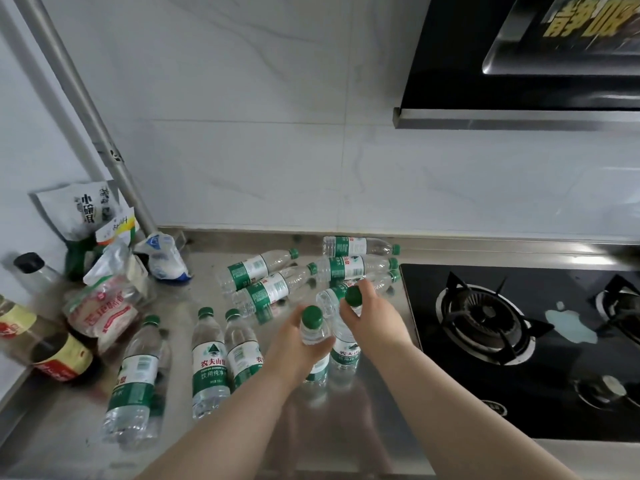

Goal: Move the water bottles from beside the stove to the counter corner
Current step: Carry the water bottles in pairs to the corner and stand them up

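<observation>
Both hands are busy here. The left hand is wrapped around the neck of one water bottle, just under its green cap. The right hand is curled round the top of a second bottle right beside it. Both bottles are upright, about mid-counter and on the side nearer the stove. I can't tell whether they're sitting on the counter or lifted off it.

Behind the hands, a pile of bottles lies on its side along the back edge, right up against the stove's back left corner. Three standing bottles sit toward the left front, two of them touching. The back left corner is crammed with food bags, and there are dark sauce bottles along the left edge.
</observation>
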